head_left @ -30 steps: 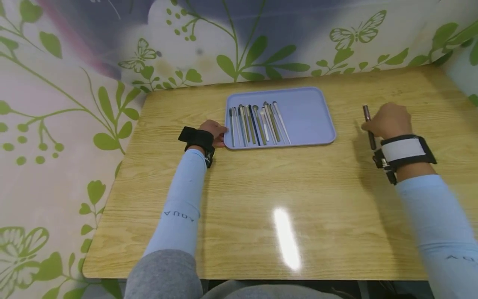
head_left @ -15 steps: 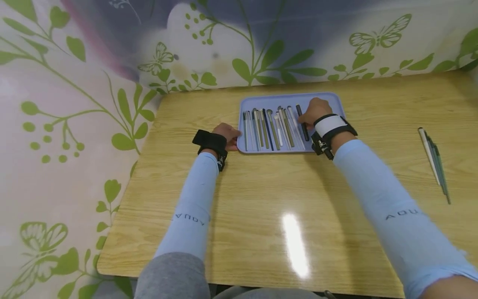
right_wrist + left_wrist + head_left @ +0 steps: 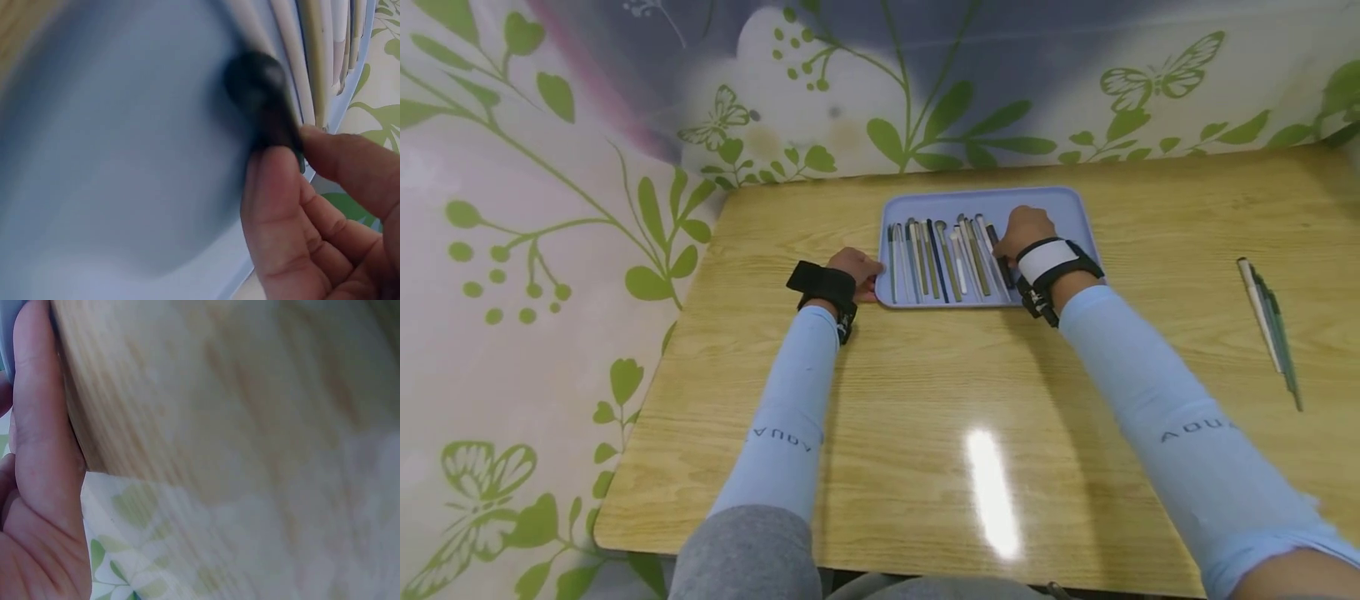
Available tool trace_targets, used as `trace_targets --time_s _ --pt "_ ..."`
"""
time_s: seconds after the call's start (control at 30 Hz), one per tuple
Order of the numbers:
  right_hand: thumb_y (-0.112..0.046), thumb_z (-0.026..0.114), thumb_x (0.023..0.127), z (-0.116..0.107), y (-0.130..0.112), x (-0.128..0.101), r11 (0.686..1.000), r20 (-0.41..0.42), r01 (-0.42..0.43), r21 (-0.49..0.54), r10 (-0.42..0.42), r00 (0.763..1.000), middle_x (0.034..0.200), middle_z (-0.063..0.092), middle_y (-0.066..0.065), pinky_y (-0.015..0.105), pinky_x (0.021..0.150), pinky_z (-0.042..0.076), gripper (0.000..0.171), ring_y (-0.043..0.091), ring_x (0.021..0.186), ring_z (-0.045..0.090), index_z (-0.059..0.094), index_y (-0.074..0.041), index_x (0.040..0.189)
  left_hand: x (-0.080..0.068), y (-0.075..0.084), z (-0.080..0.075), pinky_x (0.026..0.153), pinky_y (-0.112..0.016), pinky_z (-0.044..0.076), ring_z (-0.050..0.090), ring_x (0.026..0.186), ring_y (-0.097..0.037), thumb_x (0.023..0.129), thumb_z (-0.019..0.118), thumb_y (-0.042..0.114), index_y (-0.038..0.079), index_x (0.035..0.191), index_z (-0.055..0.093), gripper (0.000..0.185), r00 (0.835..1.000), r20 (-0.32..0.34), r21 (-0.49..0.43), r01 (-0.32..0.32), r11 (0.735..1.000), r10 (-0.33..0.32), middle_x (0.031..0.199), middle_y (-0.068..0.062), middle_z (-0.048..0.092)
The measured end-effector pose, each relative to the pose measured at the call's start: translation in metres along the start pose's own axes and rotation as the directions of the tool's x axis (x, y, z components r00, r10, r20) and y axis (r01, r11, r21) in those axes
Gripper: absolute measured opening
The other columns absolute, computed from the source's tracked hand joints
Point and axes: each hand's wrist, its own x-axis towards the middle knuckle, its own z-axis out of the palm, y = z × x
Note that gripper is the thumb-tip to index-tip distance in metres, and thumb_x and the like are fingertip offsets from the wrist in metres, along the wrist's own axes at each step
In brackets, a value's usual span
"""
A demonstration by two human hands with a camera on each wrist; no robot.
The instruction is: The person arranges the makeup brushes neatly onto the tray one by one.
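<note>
A lilac tray [image 3: 1071,212] lies near the wall and holds a row of slim makeup brushes [image 3: 942,258]. My left hand [image 3: 856,271] holds its left rim, the thumb over the edge; one long finger [image 3: 40,400] lies along the side in the left wrist view. My right hand [image 3: 1026,229] is over the tray and pinches a short, thick, dark pen-like stick [image 3: 1000,258] between thumb and fingertip. The right wrist view shows the stick's rounded dark end [image 3: 259,81] beside the pale brush handles [image 3: 294,56]. Its far end is hidden by the fingers.
To the right on the wooden table [image 3: 910,433], a white stick [image 3: 1258,312] and some green sticks [image 3: 1281,342] lie close together. A wall with printed leaves [image 3: 951,108] borders the table's back and left side.
My right hand has carried the dark stick from the table's right side leftward to the tray, then slightly further left beside the last brush. My left hand keeps its place on the rim.
</note>
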Motion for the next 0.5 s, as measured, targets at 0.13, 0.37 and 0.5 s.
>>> trace_targets --time_s 0.13,0.37,0.5 --pt "-0.026 0.061 0.075 -0.005 0.011 -0.006 0.999 -0.032 0.014 0.033 -0.013 0.999 0.040 0.052 -0.001 0.025 0.046 0.044 0.029 0.012 0.040 0.052 0.064 0.002 0.068 0.003 -0.003 0.005 0.050 -0.028 0.053 0.051 0.042 -0.010 0.081 0.056 0.021 0.006 0.080 0.055 0.015 1.000 0.008 -0.010 0.012 1.000 -0.012 0.055 -0.002 0.051" --pt "-0.021 0.053 0.079 -0.056 0.065 -0.029 0.995 -0.112 -0.039 0.087 0.048 0.993 0.055 0.062 0.004 0.027 0.051 0.044 0.026 0.008 0.046 0.055 0.063 0.001 0.089 -0.004 0.002 0.001 0.049 -0.027 0.052 0.053 0.042 -0.011 0.082 0.054 0.023 0.005 0.091 0.057 0.020 0.999 0.032 0.023 0.003 1.000 -0.004 0.059 -0.002 0.052" --pt "-0.019 0.052 0.079 -0.080 0.120 -0.052 0.987 -0.170 -0.160 -0.021 0.154 0.973 0.070 0.061 0.021 0.034 0.049 0.045 0.031 0.027 0.059 0.057 0.060 0.009 0.087 -0.004 0.005 0.000 0.049 -0.025 0.052 0.052 0.043 -0.009 0.083 0.053 0.024 0.005 0.093 0.057 0.022 0.999 0.033 0.051 -0.003 0.999 0.002 0.060 -0.001 0.051"
